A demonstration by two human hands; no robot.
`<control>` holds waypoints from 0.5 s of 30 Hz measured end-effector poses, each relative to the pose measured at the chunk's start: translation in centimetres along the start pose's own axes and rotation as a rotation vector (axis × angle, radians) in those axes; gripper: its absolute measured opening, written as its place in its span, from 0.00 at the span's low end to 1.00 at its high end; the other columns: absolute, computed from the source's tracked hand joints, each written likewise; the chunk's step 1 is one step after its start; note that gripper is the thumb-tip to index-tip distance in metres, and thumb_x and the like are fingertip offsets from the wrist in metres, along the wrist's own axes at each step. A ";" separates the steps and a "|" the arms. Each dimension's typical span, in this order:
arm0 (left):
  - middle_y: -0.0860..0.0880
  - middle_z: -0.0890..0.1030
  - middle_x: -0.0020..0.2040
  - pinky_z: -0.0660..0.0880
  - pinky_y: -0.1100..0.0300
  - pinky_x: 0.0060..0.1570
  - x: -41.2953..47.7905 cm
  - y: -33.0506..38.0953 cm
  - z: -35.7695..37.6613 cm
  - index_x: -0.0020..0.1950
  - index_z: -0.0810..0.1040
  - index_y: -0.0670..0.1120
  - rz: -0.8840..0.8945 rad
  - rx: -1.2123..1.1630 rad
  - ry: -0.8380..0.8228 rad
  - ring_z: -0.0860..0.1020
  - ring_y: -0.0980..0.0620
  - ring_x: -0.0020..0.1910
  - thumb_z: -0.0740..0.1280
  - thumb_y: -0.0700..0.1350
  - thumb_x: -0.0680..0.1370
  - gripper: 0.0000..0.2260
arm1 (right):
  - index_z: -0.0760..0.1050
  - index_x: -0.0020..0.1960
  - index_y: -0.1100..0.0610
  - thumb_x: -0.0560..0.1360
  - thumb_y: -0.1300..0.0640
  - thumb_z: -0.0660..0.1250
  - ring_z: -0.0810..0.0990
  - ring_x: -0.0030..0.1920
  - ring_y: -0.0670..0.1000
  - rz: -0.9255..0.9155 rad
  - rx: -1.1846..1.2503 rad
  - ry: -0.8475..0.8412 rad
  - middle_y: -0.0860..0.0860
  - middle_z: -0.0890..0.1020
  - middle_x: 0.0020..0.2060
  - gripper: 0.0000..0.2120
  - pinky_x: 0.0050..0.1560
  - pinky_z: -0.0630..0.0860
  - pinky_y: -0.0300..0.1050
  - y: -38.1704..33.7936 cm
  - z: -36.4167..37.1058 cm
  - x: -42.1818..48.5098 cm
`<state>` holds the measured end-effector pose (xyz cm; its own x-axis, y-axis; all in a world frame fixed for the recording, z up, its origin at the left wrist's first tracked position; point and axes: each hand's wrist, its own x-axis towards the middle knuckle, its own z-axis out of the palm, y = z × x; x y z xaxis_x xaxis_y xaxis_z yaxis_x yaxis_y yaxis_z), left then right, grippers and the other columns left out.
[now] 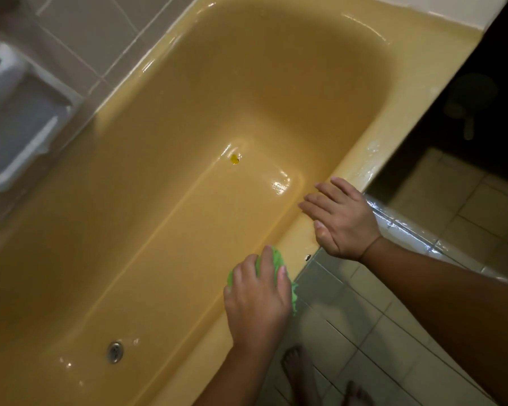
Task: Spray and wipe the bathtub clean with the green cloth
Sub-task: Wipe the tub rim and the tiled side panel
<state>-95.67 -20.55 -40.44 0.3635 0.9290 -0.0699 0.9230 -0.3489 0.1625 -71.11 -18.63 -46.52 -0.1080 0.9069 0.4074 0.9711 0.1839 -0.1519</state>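
Right now your left hand [257, 297] has its grip curled over the bunched bright green cloth [277, 257], pressing it on the near rim of the mustard-yellow enamel bathtub [417, 83] at about 6 o'clock. Your right hand [342, 219] lies flat and slack on that same rim at 4 o'clock, holding nothing.

The rim glistens wet at 3 o'clock, so leaning hard on the flat hand could let it slide. Your bare feet [298, 366] on the pale tiled floor [393, 332] could slip too. One corner of the cloth hangs past the outer edge and could drop.

Inside the tub, a small yellow object [234, 159] sits near the centre and a round metal drain [115, 351] at 7 o'clock; careless wiping could sweep one into the other. I cannot tell what the white wall-mounted plastic holder [21, 118] at 9 o'clock contains.
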 end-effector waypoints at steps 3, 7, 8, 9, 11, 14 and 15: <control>0.47 0.80 0.58 0.77 0.47 0.43 3.1 3.3 0.7 0.71 0.74 0.52 -0.001 0.019 0.013 0.78 0.44 0.54 0.56 0.58 0.82 0.21 | 0.82 0.62 0.59 0.80 0.51 0.53 0.79 0.64 0.63 -0.001 0.003 -0.013 0.56 0.84 0.58 0.24 0.75 0.66 0.63 0.7 -0.1 0.1; 0.48 0.80 0.58 0.77 0.46 0.45 9.6 8.3 1.0 0.73 0.72 0.53 0.103 -0.091 -0.051 0.78 0.44 0.55 0.51 0.60 0.82 0.23 | 0.81 0.64 0.61 0.81 0.52 0.52 0.77 0.68 0.63 0.080 0.006 -0.039 0.57 0.83 0.61 0.24 0.76 0.64 0.63 2.1 -0.8 0.4; 0.48 0.80 0.59 0.77 0.46 0.45 10.0 8.4 1.0 0.73 0.71 0.54 0.122 -0.103 -0.069 0.78 0.44 0.56 0.50 0.60 0.82 0.24 | 0.80 0.65 0.61 0.82 0.52 0.51 0.75 0.70 0.62 0.089 -0.003 -0.058 0.57 0.82 0.62 0.24 0.77 0.63 0.63 2.6 -1.1 0.4; 0.49 0.79 0.60 0.77 0.47 0.44 9.7 8.0 0.9 0.74 0.70 0.54 0.136 -0.089 -0.067 0.78 0.44 0.56 0.51 0.60 0.83 0.23 | 0.79 0.67 0.61 0.82 0.52 0.51 0.74 0.72 0.62 0.082 -0.009 -0.080 0.57 0.82 0.64 0.25 0.77 0.62 0.64 2.9 -1.4 0.3; 0.49 0.79 0.60 0.78 0.47 0.42 7.4 6.2 0.6 0.73 0.71 0.53 0.132 -0.039 -0.043 0.78 0.45 0.55 0.54 0.59 0.83 0.22 | 0.78 0.70 0.61 0.83 0.51 0.51 0.72 0.74 0.62 0.068 -0.012 -0.110 0.57 0.81 0.66 0.26 0.77 0.62 0.64 3.3 -1.6 0.3; 0.47 0.79 0.60 0.77 0.47 0.41 4.0 4.4 0.2 0.73 0.72 0.52 0.072 -0.006 -0.046 0.79 0.44 0.54 0.57 0.58 0.82 0.22 | 0.76 0.72 0.60 0.82 0.52 0.52 0.71 0.75 0.62 0.102 0.001 -0.116 0.57 0.79 0.68 0.25 0.77 0.62 0.65 3.4 -1.7 0.1; 0.46 0.80 0.60 0.77 0.46 0.41 4.3 4.7 0.5 0.73 0.72 0.52 0.054 -0.007 -0.049 0.79 0.43 0.54 0.57 0.58 0.82 0.22 | 0.76 0.72 0.61 0.82 0.52 0.52 0.70 0.76 0.62 0.105 0.005 -0.125 0.57 0.79 0.69 0.25 0.77 0.62 0.64 3.4 -1.7 0.1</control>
<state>-89.72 -18.29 -40.49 0.4191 0.9013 -0.1093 0.9008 -0.3977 0.1741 -67.46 -18.57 -45.48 -0.0316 0.9611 0.2742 0.9775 0.0869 -0.1920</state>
